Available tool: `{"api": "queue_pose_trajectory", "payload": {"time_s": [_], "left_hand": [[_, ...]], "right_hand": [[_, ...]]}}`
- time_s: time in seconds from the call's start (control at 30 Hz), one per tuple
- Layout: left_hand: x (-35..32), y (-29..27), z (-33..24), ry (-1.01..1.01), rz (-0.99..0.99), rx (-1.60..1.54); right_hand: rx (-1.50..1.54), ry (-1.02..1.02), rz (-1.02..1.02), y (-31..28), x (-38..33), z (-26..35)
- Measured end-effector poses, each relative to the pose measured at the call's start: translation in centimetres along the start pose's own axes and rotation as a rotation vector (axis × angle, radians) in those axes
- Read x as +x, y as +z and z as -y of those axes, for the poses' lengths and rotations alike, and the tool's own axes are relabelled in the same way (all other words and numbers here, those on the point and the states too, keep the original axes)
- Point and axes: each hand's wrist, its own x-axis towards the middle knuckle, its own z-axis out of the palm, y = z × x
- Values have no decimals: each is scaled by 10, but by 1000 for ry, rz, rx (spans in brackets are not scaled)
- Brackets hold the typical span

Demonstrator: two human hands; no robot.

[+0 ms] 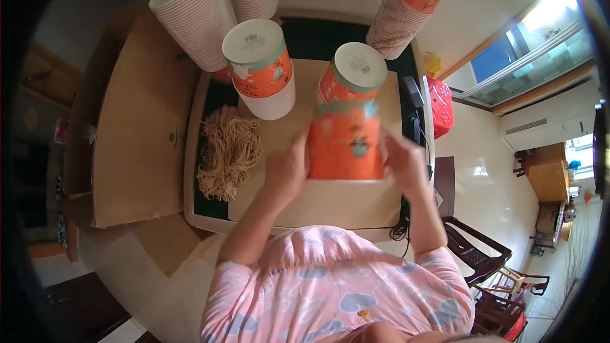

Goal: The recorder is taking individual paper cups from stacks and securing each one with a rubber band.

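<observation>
Between my two hands is an orange paper bucket (346, 152) with a green band and printed figures, a little blurred by motion. My left hand (287, 164) grips its left side and my right hand (404, 155) its right side. Just beyond it another orange paper bucket (360, 67) stands bottom up, partly hidden by the held one. Farther left, an upside-down orange bucket (260, 79) sits over a white one (276, 103). A bundle of beige string (230, 152) lies near my left hand on the table's left side.
Tall stacks of nested buckets stand at the back left (194, 19) and back right (400, 19). A large open cardboard box (136, 127) flanks the table on the left. A tan board (305, 206) covers the tabletop. Black cables (400, 232) hang at the right edge, near a dark chair (473, 251).
</observation>
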Motion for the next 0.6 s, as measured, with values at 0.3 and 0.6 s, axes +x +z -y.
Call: {"api": "queue_pose_trajectory", "payload": {"time_s": [0.3, 0.6], "left_hand": [[173, -13, -43, 310, -418, 102], [152, 96, 24, 198, -106, -231]], "right_hand": [[20, -435, -135, -41, 136, 22], [30, -523, -145, 17, 130, -117]]}}
